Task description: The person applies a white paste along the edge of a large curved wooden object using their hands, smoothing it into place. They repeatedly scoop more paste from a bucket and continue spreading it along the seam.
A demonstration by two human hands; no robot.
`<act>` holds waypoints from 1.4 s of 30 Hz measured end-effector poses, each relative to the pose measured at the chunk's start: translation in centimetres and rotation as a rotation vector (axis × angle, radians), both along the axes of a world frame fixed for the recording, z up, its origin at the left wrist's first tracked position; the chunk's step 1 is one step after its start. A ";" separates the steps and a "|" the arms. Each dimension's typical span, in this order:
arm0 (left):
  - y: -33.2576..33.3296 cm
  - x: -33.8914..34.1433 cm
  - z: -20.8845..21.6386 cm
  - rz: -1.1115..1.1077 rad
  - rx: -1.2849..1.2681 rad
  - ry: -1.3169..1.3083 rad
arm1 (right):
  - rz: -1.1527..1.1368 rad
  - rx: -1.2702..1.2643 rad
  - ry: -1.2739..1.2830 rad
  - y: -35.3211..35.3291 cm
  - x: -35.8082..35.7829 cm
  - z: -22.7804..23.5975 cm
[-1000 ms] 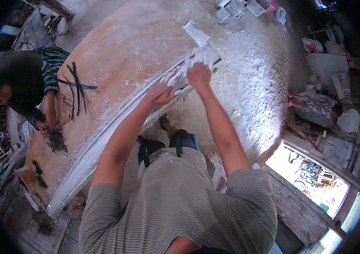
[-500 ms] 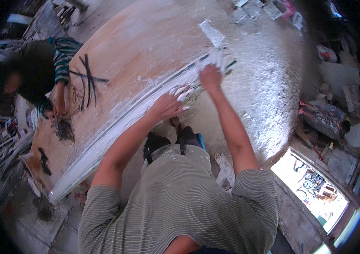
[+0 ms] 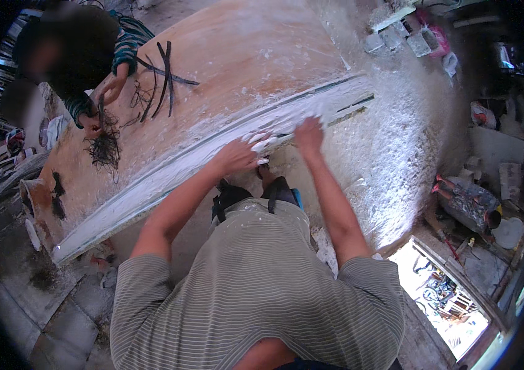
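Note:
A long strip of wet-looking white paste [image 3: 169, 179] runs along the near edge of a large, curved brown board [image 3: 237, 55]. My left hand [image 3: 237, 155] lies at the near side of this strip, its fingers stretched out and coated white. To its right, my right hand [image 3: 309, 137] hangs over the strip's near edge. Motion smears its fingers, and whether anything is in them cannot be made out. Beyond my right hand, a narrow dark slot [image 3: 355, 106] shows at the strip's right end.
At the far left a person in striped sleeves handles a dark fibre tangle [image 3: 105, 148] over the board. Dark strips [image 3: 166, 77] lie crossed there. White powder [image 3: 397, 148] covers the ground at right. Blocks [image 3: 419, 43] are heaped at far right, near a bright opening [image 3: 440, 296].
My right hand has come back from the strip's right end toward me and closer to my left hand. The other person's hands have shifted around the fibre tangle. The whole view has shifted.

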State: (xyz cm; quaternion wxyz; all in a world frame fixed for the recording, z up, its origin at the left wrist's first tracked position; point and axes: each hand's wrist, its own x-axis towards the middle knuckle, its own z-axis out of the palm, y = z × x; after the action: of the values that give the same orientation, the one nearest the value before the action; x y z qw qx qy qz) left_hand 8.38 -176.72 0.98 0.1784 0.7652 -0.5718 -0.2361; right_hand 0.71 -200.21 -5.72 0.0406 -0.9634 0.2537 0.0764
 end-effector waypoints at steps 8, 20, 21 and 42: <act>16.6 -2.0 1.8 0.102 0.115 0.000 | 0.346 0.203 -0.091 13.0 -2.4 3.7; 23.6 -2.6 1.6 0.216 0.135 -0.050 | 0.828 0.338 -0.482 16.4 -1.8 5.5; 23.6 -2.4 1.3 0.195 0.158 -0.073 | 0.824 0.384 -0.390 17.6 -2.1 6.7; 6.4 3.2 -0.6 0.045 0.216 0.082 | -0.191 0.011 -0.052 -14.7 5.9 4.7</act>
State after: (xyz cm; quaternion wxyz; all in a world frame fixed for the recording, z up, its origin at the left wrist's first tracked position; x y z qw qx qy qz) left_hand 11.56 -170.32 0.37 0.1236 0.7821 -0.5180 -0.3235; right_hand 6.63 -214.92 -1.03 0.0594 -0.9363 0.3426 0.0483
